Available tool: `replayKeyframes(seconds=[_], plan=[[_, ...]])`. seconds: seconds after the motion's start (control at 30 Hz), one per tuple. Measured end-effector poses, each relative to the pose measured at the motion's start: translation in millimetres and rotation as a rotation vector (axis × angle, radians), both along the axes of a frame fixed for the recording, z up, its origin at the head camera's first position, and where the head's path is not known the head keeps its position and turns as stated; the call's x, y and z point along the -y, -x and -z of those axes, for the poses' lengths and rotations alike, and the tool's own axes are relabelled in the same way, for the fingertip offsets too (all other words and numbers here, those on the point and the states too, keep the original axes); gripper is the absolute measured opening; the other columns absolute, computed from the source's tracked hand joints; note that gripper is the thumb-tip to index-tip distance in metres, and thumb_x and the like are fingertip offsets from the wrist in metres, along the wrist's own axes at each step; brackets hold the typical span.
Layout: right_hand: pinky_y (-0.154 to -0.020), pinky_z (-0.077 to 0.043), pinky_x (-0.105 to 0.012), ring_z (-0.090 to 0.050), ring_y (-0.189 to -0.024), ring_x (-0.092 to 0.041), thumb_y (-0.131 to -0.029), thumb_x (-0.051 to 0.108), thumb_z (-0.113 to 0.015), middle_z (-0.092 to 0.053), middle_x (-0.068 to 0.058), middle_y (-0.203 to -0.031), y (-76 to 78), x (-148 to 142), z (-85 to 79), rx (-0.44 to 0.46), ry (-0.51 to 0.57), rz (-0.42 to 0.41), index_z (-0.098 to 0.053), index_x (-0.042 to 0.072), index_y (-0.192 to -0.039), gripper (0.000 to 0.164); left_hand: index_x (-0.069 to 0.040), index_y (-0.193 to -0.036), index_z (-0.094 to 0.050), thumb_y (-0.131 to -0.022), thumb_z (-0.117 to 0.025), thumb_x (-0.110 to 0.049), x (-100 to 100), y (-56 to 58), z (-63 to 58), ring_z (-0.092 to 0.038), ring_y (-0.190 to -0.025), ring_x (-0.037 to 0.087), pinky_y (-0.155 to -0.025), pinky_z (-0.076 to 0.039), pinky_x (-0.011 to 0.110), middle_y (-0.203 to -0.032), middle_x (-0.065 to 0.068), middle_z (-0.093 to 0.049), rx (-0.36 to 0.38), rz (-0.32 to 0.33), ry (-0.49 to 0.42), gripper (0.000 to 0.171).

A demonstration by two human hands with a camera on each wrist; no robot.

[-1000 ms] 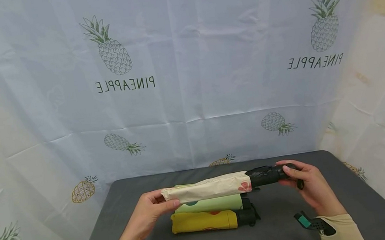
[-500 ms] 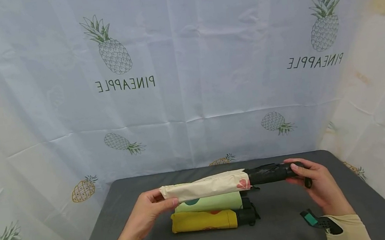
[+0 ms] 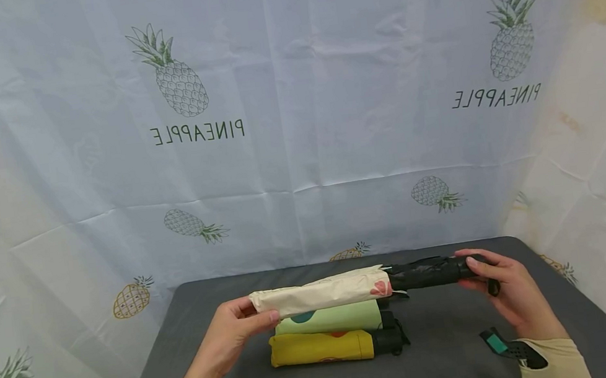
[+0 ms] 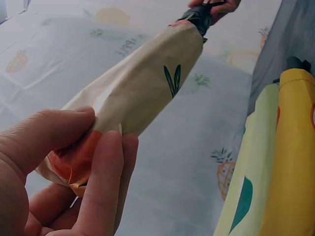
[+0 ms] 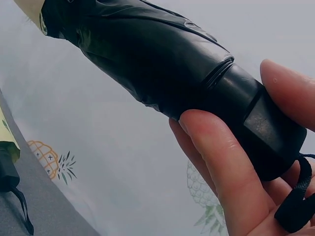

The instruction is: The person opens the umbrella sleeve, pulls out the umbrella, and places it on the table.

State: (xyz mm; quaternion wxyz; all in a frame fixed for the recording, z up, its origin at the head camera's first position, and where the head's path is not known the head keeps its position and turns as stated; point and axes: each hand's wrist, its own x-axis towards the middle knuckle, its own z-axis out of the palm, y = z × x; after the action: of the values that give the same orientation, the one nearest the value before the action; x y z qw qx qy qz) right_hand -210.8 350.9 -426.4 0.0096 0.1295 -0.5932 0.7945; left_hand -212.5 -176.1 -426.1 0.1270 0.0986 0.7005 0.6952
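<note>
A folded black umbrella [image 3: 425,273] lies partly inside a cream fabric sleeve [image 3: 320,293] with a red print near its mouth. Both are held level above the table. My left hand [image 3: 233,334] pinches the sleeve's closed end between thumb and fingers; in the left wrist view that end shows an orange patch. With my right hand [image 3: 508,290] I grip the umbrella's black handle [image 5: 266,125], its wrist strap [image 5: 295,204] hanging by the palm. The umbrella's far end is hidden in the sleeve.
On the dark grey table [image 3: 439,348], a yellow sleeved umbrella [image 3: 321,347] lies nearest me, with a pale green one [image 3: 335,319] just behind it. Their black handles point right. A white curtain [image 3: 332,148] printed with pineapples hangs behind the table.
My right hand has moved to the right with the handle, and more of the black umbrella shows outside the cream sleeve. My left hand has stayed nearly in place.
</note>
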Motion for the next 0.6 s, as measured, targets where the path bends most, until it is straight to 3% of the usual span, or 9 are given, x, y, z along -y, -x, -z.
replayKeyframes(seconds=[0.33,0.6], plan=[[-0.091,-0.066,-0.028,-0.077,-0.111,-0.012,-0.116,0.002,-0.045,-0.069,0.011,-0.133,-1.0,-4,1.3,-0.005,-0.019,-0.004,-0.077,0.016,-0.134,0.039,0.005,-0.141,-0.066,-0.098,-0.081,-0.017,1,-1.3,-2.4,-0.076,-0.111,0.020,-0.097,-0.065,0.035,-0.124,0.007,-0.078,-0.004,-0.016,0.003,0.051],[-0.093,-0.065,-0.030,-0.076,-0.115,-0.014,-0.116,-0.002,-0.038,-0.067,0.007,-0.136,-5.0,-15,3.9,-0.061,0.055,-0.078,-0.074,0.010,-0.138,0.044,0.006,-0.139,-0.068,-0.099,-0.081,-0.018,-1,-1.8,-0.6,-0.076,-0.109,0.019,-0.097,-0.065,0.036,-0.121,0.006,-0.078,-0.006,-0.010,0.005,0.048]])
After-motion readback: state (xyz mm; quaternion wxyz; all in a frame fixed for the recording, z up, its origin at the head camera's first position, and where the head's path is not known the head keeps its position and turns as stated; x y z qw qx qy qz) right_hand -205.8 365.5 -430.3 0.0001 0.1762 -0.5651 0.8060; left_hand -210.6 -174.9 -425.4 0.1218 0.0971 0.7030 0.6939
